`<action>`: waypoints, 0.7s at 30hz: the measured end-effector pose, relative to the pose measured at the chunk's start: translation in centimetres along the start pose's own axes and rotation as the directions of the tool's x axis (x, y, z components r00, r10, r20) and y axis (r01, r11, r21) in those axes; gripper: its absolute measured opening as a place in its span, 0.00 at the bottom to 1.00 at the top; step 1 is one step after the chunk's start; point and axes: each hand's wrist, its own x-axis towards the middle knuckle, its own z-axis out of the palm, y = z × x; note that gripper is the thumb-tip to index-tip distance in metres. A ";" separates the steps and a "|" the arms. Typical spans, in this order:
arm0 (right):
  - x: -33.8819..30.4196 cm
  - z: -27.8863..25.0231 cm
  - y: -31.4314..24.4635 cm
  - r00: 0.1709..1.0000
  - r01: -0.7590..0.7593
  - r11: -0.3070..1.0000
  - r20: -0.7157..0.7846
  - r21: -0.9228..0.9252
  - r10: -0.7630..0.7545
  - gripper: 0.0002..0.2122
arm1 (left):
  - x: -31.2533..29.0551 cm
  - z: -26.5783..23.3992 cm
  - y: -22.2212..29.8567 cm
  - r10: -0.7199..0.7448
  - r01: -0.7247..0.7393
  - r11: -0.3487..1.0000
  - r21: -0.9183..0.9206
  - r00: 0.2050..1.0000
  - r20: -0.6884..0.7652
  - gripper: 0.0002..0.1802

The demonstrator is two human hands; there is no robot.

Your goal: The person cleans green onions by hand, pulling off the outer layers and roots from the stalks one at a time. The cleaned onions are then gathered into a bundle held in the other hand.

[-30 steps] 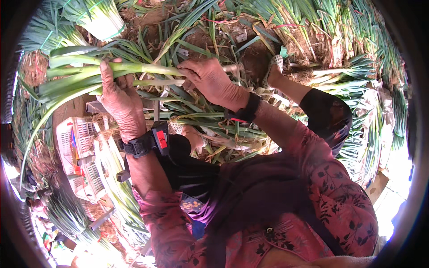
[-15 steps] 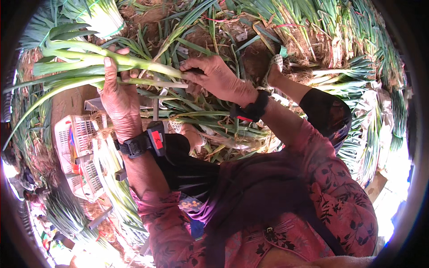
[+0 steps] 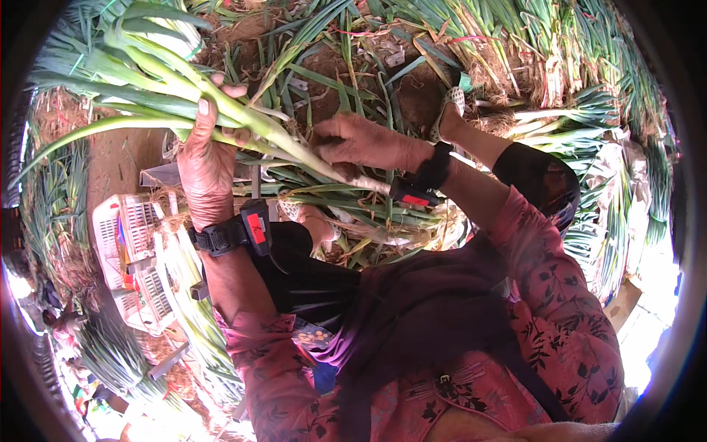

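My left hand (image 3: 208, 166) is closed around a few long green onions (image 3: 281, 138), thumb across the stalks. Their green leaves fan out to the upper left, and the pale stalks slant down to the right. At the lower part of the stalks, my right hand (image 3: 374, 144) has its fingers curled in against them. The fingertips there are slightly blurred and partly hidden. One whitish root end (image 3: 372, 184) sticks out below the right hand, near the black band on that wrist.
Loose onions and leaves (image 3: 383, 214) litter the ground before me. A tied bundle (image 3: 158, 33) lies at upper left, and more onions (image 3: 549, 66) are heaped at upper right. White plastic baskets (image 3: 110, 243) stand at left beside a pile of onions (image 3: 188, 283).
The onions have tilted, their pale ends swinging down and to the right and their leaves rising. My right hand has moved slightly right and down along the stalks.
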 end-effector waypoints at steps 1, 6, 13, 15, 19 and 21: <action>-0.3 0.2 -0.2 0.995 -0.069 0.987 0.074 0.146 0.059 0.08 | -0.2 -0.1 0.0 -0.020 0.020 1.000 -0.007 0.999 0.037 0.22; -0.6 0.2 2.8 0.997 0.079 0.963 -0.036 0.257 -0.072 0.08 | 0.0 -0.3 0.3 -0.034 0.036 0.998 -0.049 0.999 0.030 0.24; -4.2 -2.7 5.0 0.926 -0.053 0.981 -0.359 0.185 0.118 0.09 | -0.6 -1.5 1.1 0.077 -0.080 0.997 -0.011 0.986 -0.150 0.22; -4.7 -5.8 8.8 0.872 -0.186 0.964 -0.420 0.192 0.252 0.11 | 0.0 -2.5 1.5 0.092 -0.094 0.996 -0.008 0.987 -0.134 0.21; -4.7 -5.9 6.7 0.904 -0.300 0.392 -0.390 -0.870 -0.174 0.15 | 0.0 -2.3 1.7 0.119 -0.122 0.992 -0.017 0.984 -0.129 0.21; -2.4 -2.8 1.2 0.857 0.145 0.779 -0.316 -0.610 -0.407 0.16 | -0.3 -2.4 1.8 0.104 -0.105 0.994 0.003 0.985 -0.141 0.21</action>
